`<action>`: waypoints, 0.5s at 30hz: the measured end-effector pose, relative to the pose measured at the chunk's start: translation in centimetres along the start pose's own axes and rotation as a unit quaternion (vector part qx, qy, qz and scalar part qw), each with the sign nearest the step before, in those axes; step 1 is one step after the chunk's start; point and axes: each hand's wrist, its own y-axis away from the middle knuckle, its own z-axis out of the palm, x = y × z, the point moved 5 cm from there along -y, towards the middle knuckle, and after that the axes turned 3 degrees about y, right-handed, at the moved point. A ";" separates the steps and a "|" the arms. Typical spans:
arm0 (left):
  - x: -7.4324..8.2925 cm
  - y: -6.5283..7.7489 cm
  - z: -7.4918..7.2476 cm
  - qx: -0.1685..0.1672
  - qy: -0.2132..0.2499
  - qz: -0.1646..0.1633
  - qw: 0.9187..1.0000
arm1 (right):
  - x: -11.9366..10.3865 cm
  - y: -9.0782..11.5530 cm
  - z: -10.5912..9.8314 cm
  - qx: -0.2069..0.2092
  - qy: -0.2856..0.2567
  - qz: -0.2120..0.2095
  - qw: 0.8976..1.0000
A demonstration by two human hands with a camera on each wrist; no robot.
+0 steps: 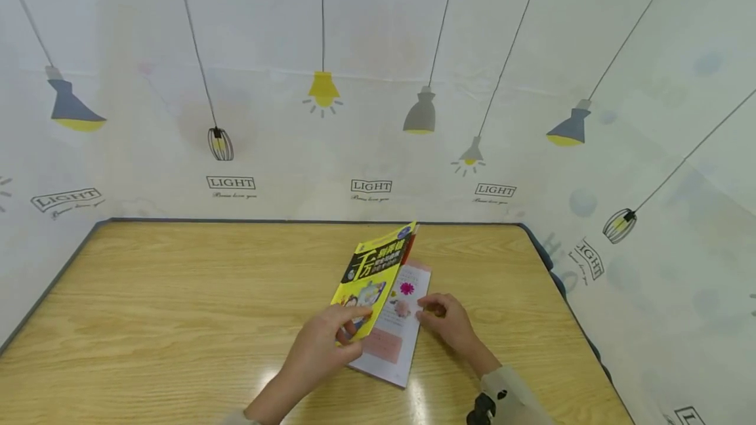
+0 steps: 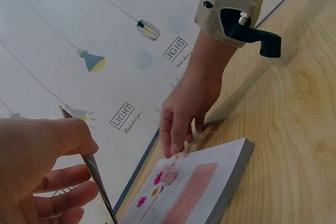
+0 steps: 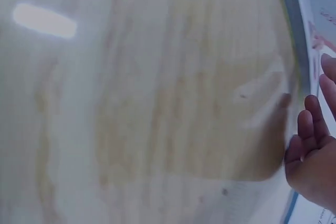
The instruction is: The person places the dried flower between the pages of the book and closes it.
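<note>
A book with a yellow cover lies partway opened on the wooden table. Its yellow cover (image 1: 367,281), printed with dark bands and cartoon pictures, stands tilted up on the left. My left hand (image 1: 331,340) pinches the cover near its lower right edge; in the left wrist view the thumb and fingers lie on either side of its thin edge. Below it shows a white page (image 2: 184,182) with pink flowers and a pink box. My right hand (image 1: 451,323) has its loosely bent fingers right at the page's right edge, and holds nothing.
The wood-grain table (image 1: 177,307) has a dark edging at the back and sides. Behind it hangs a pale wall covering (image 1: 266,103) printed with lamps and the word LIGHT. A dark wrist mount (image 1: 481,408) sits on the right sleeve.
</note>
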 end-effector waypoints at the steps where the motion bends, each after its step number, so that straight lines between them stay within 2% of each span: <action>1: 0.1 0.0 0.3 -0.002 -0.006 0.001 1.000 | -0.2 0.0 -0.2 0.002 -0.003 -0.002 1.000; 5: 0.1 -0.1 1.6 -0.016 -0.036 -0.001 0.999 | -1.1 0.1 -1.3 0.018 -0.007 -0.011 1.000; 9: 0.0 -0.2 3.0 -0.034 -0.068 0.011 0.997 | -2.1 0.2 -2.1 0.025 -0.008 -0.015 1.000; 15: -0.5 -0.2 5.3 -0.063 -0.131 0.025 0.989 | -3.5 0.7 -2.7 0.031 -0.016 -0.047 0.998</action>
